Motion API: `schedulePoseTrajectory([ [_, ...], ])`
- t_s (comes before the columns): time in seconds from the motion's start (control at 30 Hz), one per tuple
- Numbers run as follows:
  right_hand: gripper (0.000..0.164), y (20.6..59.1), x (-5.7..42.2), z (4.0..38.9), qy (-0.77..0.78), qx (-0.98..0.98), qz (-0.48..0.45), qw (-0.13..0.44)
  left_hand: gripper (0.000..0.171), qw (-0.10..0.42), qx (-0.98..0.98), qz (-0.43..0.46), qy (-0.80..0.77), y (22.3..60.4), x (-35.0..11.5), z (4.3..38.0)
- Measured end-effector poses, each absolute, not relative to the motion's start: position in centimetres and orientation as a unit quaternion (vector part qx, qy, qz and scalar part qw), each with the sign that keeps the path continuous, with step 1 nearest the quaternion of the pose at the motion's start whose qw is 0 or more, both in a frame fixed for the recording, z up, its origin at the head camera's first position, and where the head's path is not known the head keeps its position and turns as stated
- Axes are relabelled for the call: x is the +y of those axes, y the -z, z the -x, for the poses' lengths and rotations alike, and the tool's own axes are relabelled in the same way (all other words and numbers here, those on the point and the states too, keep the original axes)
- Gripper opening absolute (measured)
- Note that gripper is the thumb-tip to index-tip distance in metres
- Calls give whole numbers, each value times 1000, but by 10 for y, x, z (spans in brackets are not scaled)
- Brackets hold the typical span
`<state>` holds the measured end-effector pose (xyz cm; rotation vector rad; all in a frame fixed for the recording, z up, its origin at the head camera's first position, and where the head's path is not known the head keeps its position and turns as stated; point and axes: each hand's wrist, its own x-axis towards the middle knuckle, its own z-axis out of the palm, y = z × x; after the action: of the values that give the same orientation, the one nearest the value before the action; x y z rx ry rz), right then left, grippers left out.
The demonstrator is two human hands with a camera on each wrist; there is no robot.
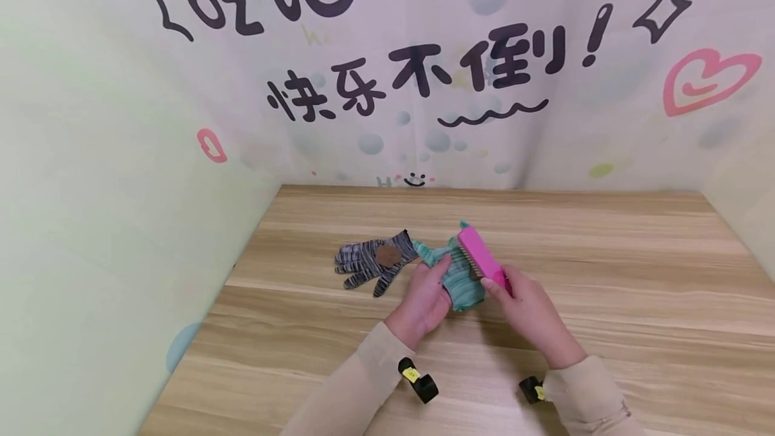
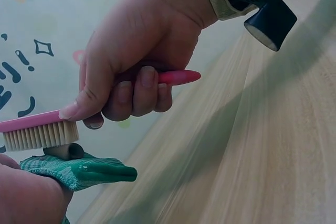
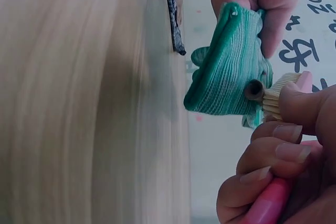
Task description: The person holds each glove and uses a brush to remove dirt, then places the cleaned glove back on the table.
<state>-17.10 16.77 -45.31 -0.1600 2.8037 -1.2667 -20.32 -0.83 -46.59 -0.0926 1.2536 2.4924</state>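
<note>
A green knit glove [image 1: 463, 291] is held up off the table by my left hand [image 1: 427, 300], thumb on top and fingers beneath. My right hand [image 1: 535, 313] grips the handle of a pink brush [image 1: 481, 253] with pale bristles. In the left wrist view the bristles [image 2: 39, 137] point down over the glove. Between bristles and glove lies a small brown roll [image 3: 254, 90], curled like a tube; the right wrist view shows its open end. What it is made of I cannot tell.
A grey and black knit glove [image 1: 360, 256] lies flat on the wooden table [image 1: 636, 268], left of my hands. On it sits a flat brown patch [image 1: 389, 256]. A printed white cloth [image 1: 387, 133] hangs behind the table, and a pale wall stands at the left.
</note>
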Motion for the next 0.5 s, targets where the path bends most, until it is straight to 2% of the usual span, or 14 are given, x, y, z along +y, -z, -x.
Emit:
schedulePoseTrajectory([
  [0.5, 47, 449, 186, 173, 414, 909, 3, 46, 44, 170, 417, 35, -892, 466, 4, 210],
])
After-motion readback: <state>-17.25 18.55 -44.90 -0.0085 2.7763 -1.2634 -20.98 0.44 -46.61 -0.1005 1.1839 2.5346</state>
